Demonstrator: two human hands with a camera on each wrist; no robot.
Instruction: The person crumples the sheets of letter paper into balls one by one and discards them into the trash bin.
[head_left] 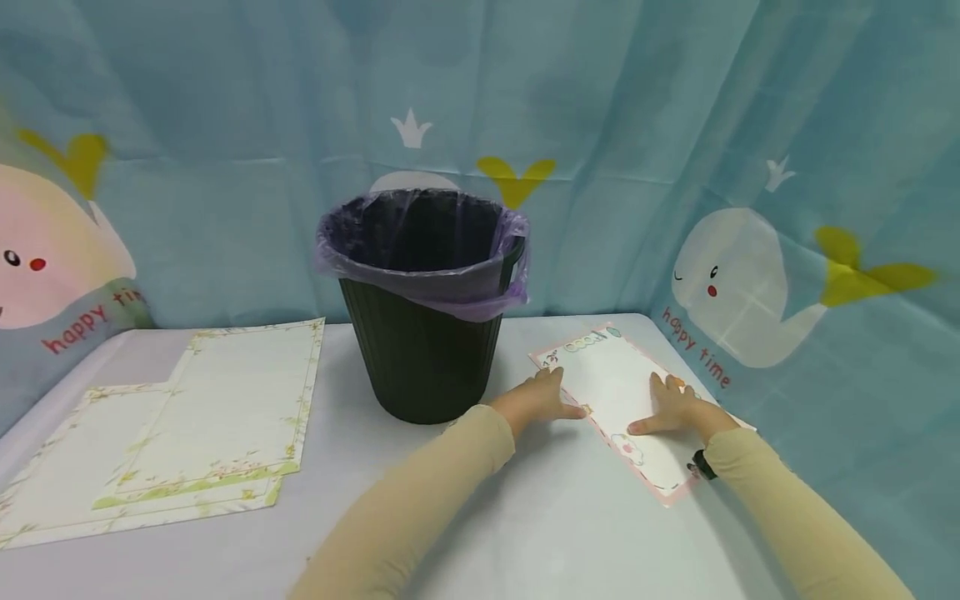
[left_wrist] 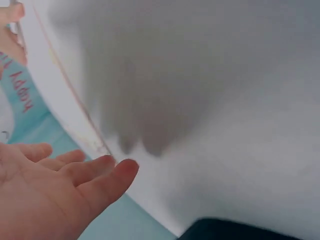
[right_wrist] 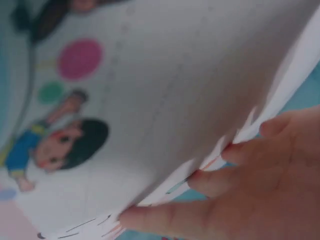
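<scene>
A white sheet of paper with a pink, cartoon-decorated border (head_left: 622,375) lies at the right of the table. At its left edge is my left hand (head_left: 534,402), fingers extended and thumb pointing right. In the left wrist view, the fingertips of that hand (left_wrist: 60,187) reach the sheet's edge. My right hand (head_left: 673,408) is over the right part of the sheet, fingers spread. The right wrist view shows printed children on the paper (right_wrist: 165,100) and straight fingers of the right hand (right_wrist: 250,185) along its edge. Neither hand grips anything.
A dark green trash can (head_left: 423,358) with a purple bag liner (head_left: 457,287) stands left of my hands. Two overlapping sheets with green floral borders (head_left: 232,400) lie at the left of the white table (head_left: 525,533). A blue whale-print curtain (head_left: 600,100) hangs behind.
</scene>
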